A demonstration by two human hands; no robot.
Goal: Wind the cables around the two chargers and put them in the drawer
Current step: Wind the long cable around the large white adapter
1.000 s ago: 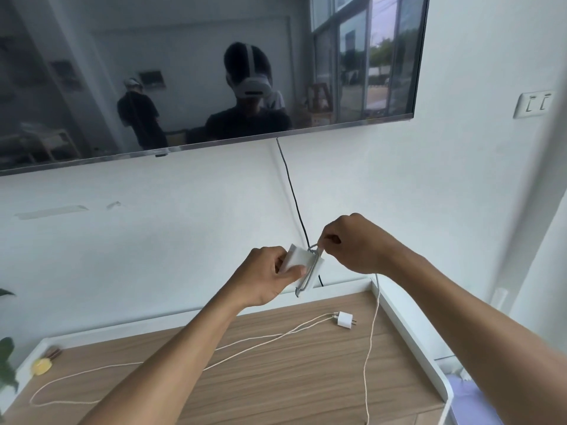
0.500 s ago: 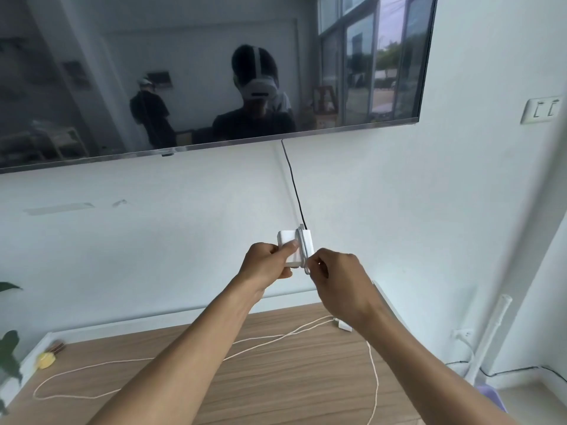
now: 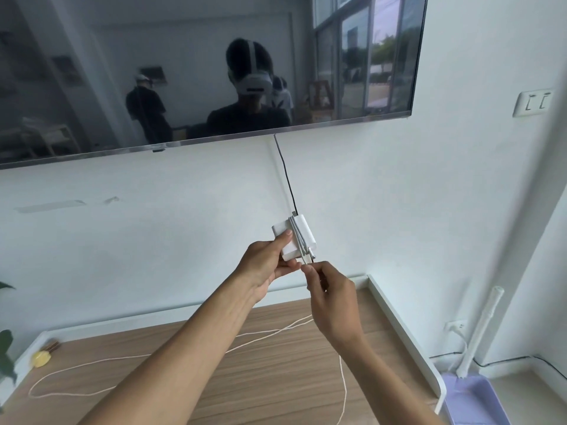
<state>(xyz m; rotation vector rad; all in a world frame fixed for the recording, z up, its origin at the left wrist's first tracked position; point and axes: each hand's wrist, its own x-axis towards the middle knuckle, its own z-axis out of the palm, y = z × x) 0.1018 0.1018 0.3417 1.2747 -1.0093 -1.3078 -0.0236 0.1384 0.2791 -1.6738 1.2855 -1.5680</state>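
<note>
Two hands up by the wall (image 3: pixel 153 240): left hand (image 3: pixel 264 266) grips a white square plastic charger brick (image 3: pixel 307 234), thin grey cable (image 3: pixel 297 237) wrapped round its middle; right hand (image 3: pixel 333 299) pinches the cable's end at the brick's bottom edge. A long cream cord (image 3: pixel 260 335) lies loose on the wood-grain tabletop (image 3: pixel 276 381).

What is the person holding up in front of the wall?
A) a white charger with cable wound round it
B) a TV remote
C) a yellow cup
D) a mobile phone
A: the left hand grips a white charger with grey cable looped round it, and the right hand pinches the cable just below the block.
</note>
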